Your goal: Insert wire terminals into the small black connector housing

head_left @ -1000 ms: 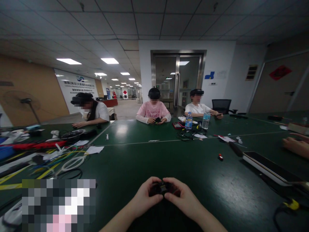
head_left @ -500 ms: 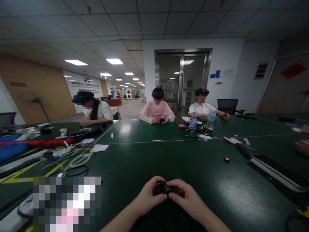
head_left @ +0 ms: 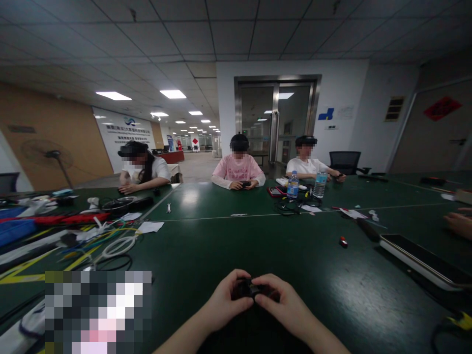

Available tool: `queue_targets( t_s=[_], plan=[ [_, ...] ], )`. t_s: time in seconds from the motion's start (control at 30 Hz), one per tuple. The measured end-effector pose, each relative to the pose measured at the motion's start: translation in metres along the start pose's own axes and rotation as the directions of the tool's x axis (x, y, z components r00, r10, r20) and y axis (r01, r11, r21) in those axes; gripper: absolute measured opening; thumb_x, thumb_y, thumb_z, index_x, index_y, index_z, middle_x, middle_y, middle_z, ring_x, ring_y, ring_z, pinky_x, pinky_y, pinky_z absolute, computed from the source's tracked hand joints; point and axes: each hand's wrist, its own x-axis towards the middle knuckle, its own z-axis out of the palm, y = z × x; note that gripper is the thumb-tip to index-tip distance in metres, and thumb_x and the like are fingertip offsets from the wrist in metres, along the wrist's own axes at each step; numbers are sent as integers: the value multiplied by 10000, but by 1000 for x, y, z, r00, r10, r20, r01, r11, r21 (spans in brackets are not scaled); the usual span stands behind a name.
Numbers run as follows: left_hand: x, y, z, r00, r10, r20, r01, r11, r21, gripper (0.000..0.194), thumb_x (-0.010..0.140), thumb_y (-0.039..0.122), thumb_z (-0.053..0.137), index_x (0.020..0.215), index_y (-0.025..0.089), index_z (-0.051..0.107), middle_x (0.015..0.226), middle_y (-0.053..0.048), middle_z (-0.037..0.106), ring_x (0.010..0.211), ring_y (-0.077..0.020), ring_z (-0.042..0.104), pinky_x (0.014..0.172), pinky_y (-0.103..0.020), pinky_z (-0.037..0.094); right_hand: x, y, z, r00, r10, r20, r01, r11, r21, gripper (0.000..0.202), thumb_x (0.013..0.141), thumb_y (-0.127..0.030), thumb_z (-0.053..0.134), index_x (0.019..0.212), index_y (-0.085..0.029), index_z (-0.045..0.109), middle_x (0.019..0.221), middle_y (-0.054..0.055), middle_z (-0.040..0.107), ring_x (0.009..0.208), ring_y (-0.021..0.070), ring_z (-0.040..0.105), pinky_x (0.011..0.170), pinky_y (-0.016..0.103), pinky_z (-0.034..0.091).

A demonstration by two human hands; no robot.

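A small black object (head_left: pixel 251 289) is held between my two hands, low in the middle of the view, above the dark green table (head_left: pixel 206 246). My left hand (head_left: pixel 229 296) pinches its left side with thumb and fingers. From the right, my right hand (head_left: pixel 277 296) grips the other side in the same way. Both thumbs meet near the front of the object. The fingers cover much of it, so its full shape is hidden.
Cables (head_left: pixel 120 246) and a blue tray (head_left: pixel 16 232) lie at the left. A small red object (head_left: pixel 343 242) and a flat black-topped device (head_left: pixel 420 258) are at the right. Two bottles (head_left: pixel 292 185) stand farther back. Three people sit across; another person's hand (head_left: pixel 459 222) shows at right.
The view has shifted slightly. My hands keep nearly the same grip on the black object. The person at the far left has raised their head a little.
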Motion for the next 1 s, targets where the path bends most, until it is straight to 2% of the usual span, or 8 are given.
queue_targets(
  t_s=[0.3, 0.57, 0.77, 1.0],
  plan=[
    [0, -2, -2, 1000, 7, 6, -7, 1000, 8, 410, 709, 210, 709, 1056, 193, 492, 940, -37, 603, 860, -191, 579, 737, -313, 424, 1, -1, 1, 1000, 6, -9, -6, 1000, -2, 236, 734, -227, 632, 966, -228, 673, 959, 37, 654, 829, 200, 615, 712, 294, 479],
    [-2, 8, 1, 999, -52, 15, 52, 999, -6, 411, 712, 144, 662, 1070, 202, 467, 940, -25, 580, 822, -164, 570, 702, -291, 415, 1, 3, 1, 1000, -9, -15, 9, 1000, -5, 243, 736, -220, 634, 975, -237, 672, 971, 33, 650, 834, 198, 614, 707, 291, 473],
    [-1, 6, 1, 999, -43, -2, 43, 999, 14, 399, 707, 138, 662, 1057, 200, 479, 936, -19, 589, 843, -165, 570, 741, -306, 417, 1, 1, 0, 1000, 10, -10, -10, 1000, -8, 258, 744, -232, 626, 998, -230, 669, 983, 41, 654, 835, 202, 618, 713, 303, 477],
    [-1, 9, 1, 999, -42, 17, 42, 999, -29, 390, 720, 162, 670, 1056, 200, 478, 942, -23, 604, 817, -154, 578, 716, -295, 422, 0, 0, -1, 1000, 18, -6, -18, 1000, 3, 311, 752, -235, 619, 1062, -243, 643, 1032, 36, 659, 882, 208, 617, 741, 308, 484]
  ],
)
